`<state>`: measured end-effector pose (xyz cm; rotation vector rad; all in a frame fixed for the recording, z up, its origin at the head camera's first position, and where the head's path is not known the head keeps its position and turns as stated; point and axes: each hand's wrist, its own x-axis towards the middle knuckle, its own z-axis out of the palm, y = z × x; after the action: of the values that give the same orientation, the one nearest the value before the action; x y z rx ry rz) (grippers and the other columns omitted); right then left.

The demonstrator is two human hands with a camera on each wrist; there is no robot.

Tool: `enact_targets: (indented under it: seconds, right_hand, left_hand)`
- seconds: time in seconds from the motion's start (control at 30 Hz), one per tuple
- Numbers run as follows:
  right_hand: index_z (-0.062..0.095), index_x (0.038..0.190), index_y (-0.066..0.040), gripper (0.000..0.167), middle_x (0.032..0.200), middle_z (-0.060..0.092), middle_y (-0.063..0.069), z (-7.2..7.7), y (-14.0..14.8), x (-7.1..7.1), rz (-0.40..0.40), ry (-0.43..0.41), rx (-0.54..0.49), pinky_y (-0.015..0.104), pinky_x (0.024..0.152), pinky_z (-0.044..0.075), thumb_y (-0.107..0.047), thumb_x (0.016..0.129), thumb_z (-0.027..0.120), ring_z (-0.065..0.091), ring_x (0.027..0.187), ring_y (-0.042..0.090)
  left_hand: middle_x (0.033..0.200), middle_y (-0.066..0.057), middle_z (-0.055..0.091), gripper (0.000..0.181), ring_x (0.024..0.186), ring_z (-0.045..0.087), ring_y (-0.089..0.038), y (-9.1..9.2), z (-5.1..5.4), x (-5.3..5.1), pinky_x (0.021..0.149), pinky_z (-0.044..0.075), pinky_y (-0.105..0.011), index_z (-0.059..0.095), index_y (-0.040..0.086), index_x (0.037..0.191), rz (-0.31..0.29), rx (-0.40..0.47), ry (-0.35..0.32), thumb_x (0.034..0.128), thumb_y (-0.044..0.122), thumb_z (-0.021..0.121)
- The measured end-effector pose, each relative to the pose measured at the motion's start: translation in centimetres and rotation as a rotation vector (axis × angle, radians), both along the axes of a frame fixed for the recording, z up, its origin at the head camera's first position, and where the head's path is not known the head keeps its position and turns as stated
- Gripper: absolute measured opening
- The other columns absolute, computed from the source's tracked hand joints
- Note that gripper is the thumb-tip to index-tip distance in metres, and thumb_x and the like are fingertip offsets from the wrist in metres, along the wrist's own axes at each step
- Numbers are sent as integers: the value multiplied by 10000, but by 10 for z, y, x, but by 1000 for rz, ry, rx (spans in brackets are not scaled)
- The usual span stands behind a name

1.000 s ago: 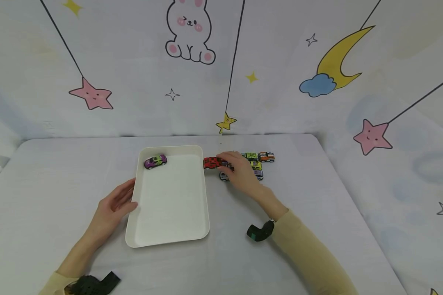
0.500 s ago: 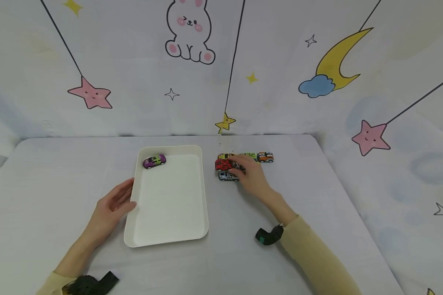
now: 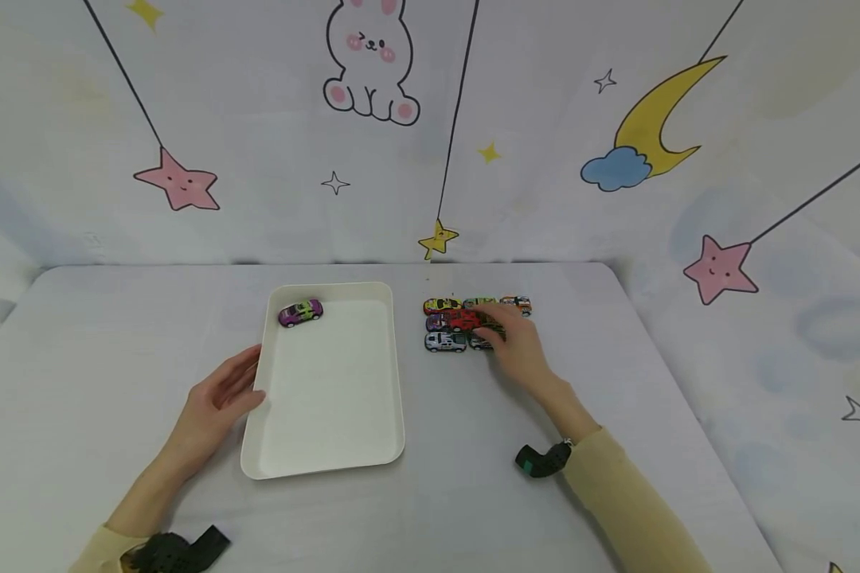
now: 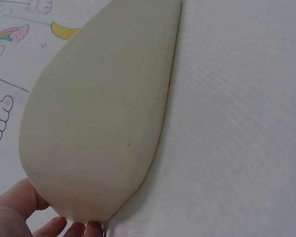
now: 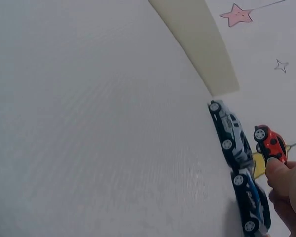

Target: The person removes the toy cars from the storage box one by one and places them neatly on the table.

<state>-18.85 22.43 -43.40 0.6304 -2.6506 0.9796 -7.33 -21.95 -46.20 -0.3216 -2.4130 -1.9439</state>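
My right hand (image 3: 519, 350) pinches a red toy car (image 3: 464, 321) by one end, and in the right wrist view the red car (image 5: 274, 143) is held up off the table. It hangs over a block of toy cars: a yellow-and-red one (image 3: 440, 305), a purple one (image 3: 435, 322), a silver one (image 3: 445, 342) and an orange one (image 3: 517, 302) show, others partly hidden by my fingers. My left hand (image 3: 211, 414) holds the left side of a white tray (image 3: 330, 469), thumb over the rim and fingers against its outer wall. A purple-and-green toy car (image 3: 301, 313) lies in the tray's far left corner.
A white cloth covers the table (image 3: 459, 493). Behind it stands a backdrop printed with a rabbit (image 3: 369, 64), stars and a moon (image 3: 659, 119). A strap-on camera (image 3: 543, 460) sits at my right wrist, another (image 3: 175, 551) at my left.
My right hand has carried the red car rightward, from near the tray's right edge to above the middle row of cars. The purple and silver cars are uncovered. My left hand stays put.
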Motion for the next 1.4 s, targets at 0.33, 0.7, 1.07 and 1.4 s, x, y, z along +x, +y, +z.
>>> enact_targets:
  seconds: [0.33, 0.7, 1.07, 1.4]
  right_hand:
    - [671, 1231, 1, 358, 1214, 670, 189, -6, 31, -1, -68, 67, -83, 486, 1007, 490, -4, 878, 732, 602, 1144, 350]
    - [677, 1230, -29, 370, 1191, 686, 164, -13, 70, 0, -203, 98, -108, 470, 956, 490, 36, 869, 725, 609, 1104, 342]
    - [670, 1211, -3, 362, 1133, 689, 205, -24, 77, -1, -232, 117, -114, 472, 905, 506, 41, 857, 733, 620, 1027, 370]
    - [654, 1225, 12, 353, 1172, 675, 205, -27, 73, 0, -257, 46, -84, 485, 944, 494, 53, 878, 704, 608, 1081, 367]
  left_hand:
    - [1548, -302, 345, 610, 1333, 456, 57, 1, -1, -1, 1014, 443, -80, 338, -38, 1520, -4, 6, -4, 974, 0, 608]
    - [1552, -299, 341, 609, 1340, 452, 49, 4, -2, -2, 1015, 441, -78, 341, -28, 1523, -7, 14, -6, 976, 1, 606]
    - [1556, -284, 347, 613, 1336, 449, 61, 2, 0, -2, 1018, 439, -80, 341, -32, 1521, 2, 3, -3, 971, -4, 611]
    - [1557, -261, 363, 613, 1329, 450, 67, 0, 1, 0, 1007, 440, -70, 349, -12, 1524, 5, -25, -3, 972, 8, 615]
